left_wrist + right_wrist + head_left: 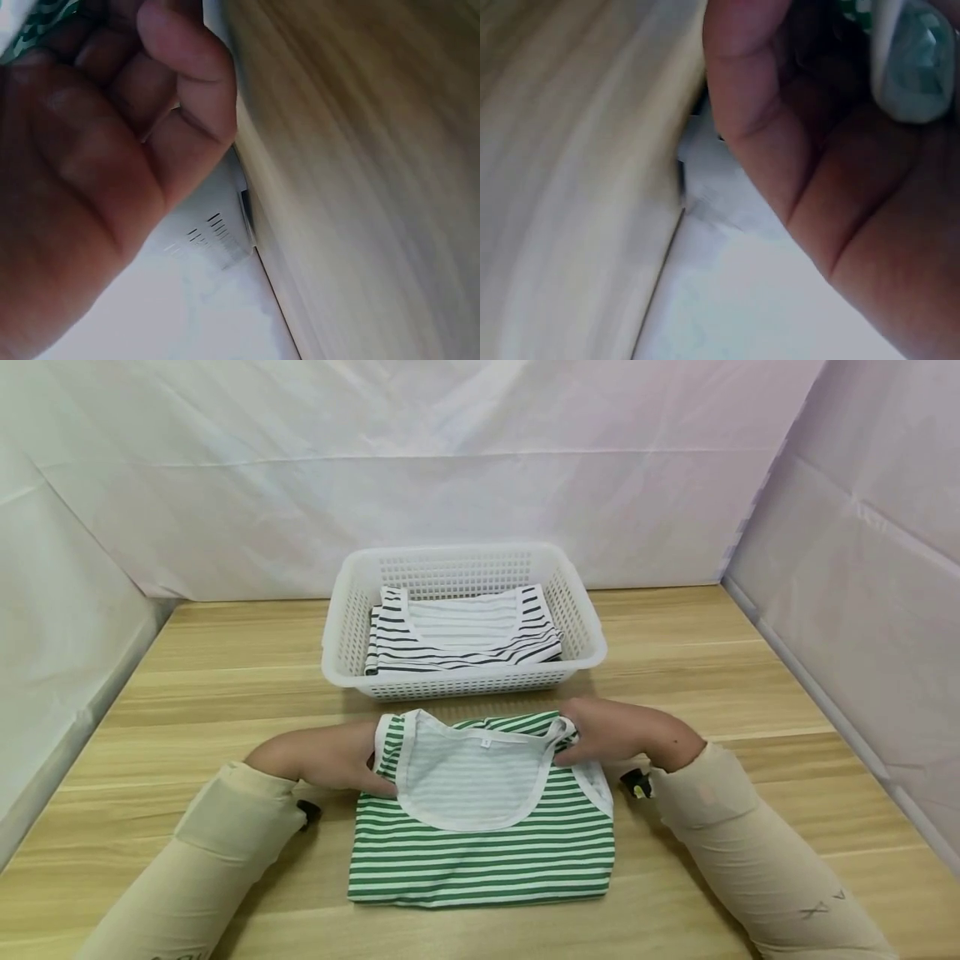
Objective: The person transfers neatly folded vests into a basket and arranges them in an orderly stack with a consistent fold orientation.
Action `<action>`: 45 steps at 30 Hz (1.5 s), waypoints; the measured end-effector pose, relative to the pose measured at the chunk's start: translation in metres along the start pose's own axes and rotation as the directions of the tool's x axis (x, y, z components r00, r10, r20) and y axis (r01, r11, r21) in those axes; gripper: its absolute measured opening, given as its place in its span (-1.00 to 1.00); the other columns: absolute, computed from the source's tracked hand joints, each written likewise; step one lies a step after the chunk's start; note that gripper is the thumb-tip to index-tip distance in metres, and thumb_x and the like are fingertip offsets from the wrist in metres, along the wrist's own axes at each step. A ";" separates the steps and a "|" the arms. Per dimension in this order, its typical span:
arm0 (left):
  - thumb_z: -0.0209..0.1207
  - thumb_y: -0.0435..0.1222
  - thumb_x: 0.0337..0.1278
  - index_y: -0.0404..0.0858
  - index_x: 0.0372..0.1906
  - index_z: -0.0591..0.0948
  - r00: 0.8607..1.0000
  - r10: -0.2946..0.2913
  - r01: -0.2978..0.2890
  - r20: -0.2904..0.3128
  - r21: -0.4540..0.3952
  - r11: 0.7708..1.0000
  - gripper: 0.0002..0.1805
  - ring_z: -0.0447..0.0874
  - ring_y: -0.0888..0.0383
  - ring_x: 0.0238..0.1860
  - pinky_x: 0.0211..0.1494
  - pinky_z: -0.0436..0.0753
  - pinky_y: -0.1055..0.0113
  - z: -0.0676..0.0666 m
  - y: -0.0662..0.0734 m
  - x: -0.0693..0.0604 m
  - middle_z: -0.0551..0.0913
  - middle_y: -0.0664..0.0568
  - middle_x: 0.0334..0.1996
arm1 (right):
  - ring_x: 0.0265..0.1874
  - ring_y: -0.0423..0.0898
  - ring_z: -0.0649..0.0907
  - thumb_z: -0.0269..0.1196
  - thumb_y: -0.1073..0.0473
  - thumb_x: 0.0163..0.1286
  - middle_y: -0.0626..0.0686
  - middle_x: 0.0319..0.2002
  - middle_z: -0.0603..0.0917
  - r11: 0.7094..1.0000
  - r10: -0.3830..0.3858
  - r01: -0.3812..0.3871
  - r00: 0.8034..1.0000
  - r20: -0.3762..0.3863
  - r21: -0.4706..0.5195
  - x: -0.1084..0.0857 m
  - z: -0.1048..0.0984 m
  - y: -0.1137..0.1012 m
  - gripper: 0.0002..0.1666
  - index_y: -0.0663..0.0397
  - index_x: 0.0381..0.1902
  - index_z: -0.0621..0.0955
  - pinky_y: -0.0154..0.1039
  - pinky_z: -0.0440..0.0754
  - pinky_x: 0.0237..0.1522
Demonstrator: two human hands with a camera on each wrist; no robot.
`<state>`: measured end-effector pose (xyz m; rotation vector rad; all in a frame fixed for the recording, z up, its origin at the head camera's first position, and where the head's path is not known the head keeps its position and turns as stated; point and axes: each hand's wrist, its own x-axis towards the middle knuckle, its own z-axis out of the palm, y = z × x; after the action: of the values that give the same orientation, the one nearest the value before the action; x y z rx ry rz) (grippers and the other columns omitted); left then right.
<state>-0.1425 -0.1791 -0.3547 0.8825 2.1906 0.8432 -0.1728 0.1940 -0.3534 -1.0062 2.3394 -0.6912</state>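
Observation:
A green-and-white striped tank top (480,864) lies folded on the wooden table, its white-trimmed neckline towards the basket. At its left shoulder strap, my left hand (330,758) grips the fabric, thumb on top and the other fingers beneath. My right hand (611,732) pinches the opposite strap, which is bunched near the fingers. In the left wrist view the fingers (199,82) curl in, with a bit of green cloth at the upper corner. The right wrist view has curled fingers (742,82) beside a fold of pale fabric (915,67).
Just beyond the tank top stands a white perforated plastic basket (588,647). Inside it lies a folded black-and-white striped top (465,657). White sheeting (480,502) rises behind the wooden table (225,668) and along both sides.

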 end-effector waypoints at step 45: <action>-0.03 -0.28 0.53 -0.27 0.38 0.33 0.877 0.031 -0.134 -0.479 -0.183 0.974 -0.57 0.64 0.21 0.13 0.14 0.61 0.41 -0.025 0.031 -0.013 0.58 -0.12 0.22 | -0.09 -0.15 0.66 0.23 0.25 0.46 0.05 0.06 0.66 0.926 0.038 0.242 0.704 -0.709 0.290 -0.029 -0.026 -0.035 -0.59 0.11 0.24 0.55 -0.33 0.66 -0.05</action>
<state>-0.1427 -0.1792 -0.3128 0.7206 2.4180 1.4341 -0.1540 0.2018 -0.3052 -0.7789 2.6054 -1.7566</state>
